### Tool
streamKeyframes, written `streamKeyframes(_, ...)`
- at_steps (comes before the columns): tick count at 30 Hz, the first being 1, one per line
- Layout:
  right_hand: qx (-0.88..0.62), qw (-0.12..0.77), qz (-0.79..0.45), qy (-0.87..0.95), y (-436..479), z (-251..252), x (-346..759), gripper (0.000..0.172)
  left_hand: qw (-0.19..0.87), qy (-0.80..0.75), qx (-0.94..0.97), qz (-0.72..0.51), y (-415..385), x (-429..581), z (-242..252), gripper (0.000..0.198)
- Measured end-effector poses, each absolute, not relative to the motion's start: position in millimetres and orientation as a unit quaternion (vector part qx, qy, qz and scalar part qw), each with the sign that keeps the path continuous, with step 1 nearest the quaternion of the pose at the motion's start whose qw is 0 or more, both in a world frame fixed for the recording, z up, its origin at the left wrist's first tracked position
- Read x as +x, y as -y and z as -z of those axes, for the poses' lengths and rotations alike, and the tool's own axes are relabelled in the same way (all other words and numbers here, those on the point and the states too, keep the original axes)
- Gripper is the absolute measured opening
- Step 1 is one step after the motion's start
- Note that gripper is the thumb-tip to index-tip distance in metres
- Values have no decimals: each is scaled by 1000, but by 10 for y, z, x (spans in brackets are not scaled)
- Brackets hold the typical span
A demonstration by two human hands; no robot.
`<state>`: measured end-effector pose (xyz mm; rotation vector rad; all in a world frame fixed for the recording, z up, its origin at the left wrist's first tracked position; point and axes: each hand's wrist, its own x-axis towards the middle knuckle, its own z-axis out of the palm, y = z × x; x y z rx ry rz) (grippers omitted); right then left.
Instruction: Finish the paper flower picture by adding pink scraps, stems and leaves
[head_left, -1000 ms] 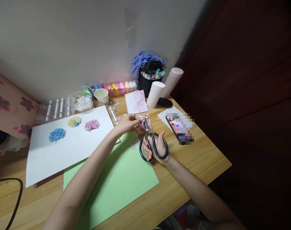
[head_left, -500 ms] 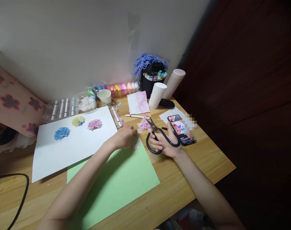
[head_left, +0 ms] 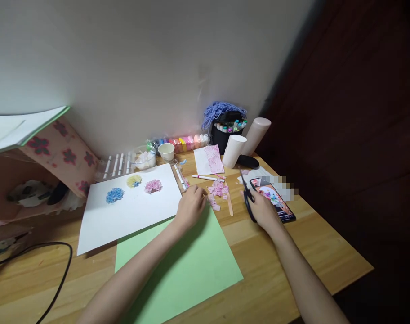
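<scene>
My right hand is closed round the handles of black scissors, blades pointing away, beside a phone lying on the wooden table. My left hand rests with curled fingers at the top edge of a green sheet, next to a small heap of pink paper snippets. Whether its fingers pinch any snippets is hidden. A wooden stick lies between my hands.
A white sheet carries blue, yellow and pink tufts. Behind stand a paper cup, a clear bowl, coloured clay tubs, a marker holder, two cylinders, a pink-scribbled card. A black cable lies left.
My right hand carried the scissors rightward and lowered them beside the phone. My left hand dropped from the snippets to the green sheet's edge. The camera view shifted, so everything sits further right.
</scene>
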<state>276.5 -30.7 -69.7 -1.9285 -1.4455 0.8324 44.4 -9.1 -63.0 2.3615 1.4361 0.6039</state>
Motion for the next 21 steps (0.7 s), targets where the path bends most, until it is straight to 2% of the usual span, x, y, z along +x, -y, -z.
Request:
streamKeyframes(3,-792,108,-147,582,326,707,2743,35,142,-498,828,-214,268,245,526,17)
streamKeyframes(6,-800,50,-99,590,362,715,2663,36,131,-534,803,-230,465,-104,462,17)
streamKeyframes(14,-705,82,-40,704,427,687,2497,27,82,-664,678,-304,1002,-1127,535,22)
streamKeyframes(16,-665,91,-35,741,454,670,2449,27,104,-640,698,-303,980,-1027,484,25)
streamKeyframes(21,-589,111,-50,799,519,712,2369,44,235,-568,754,-233,462,-228,291,35)
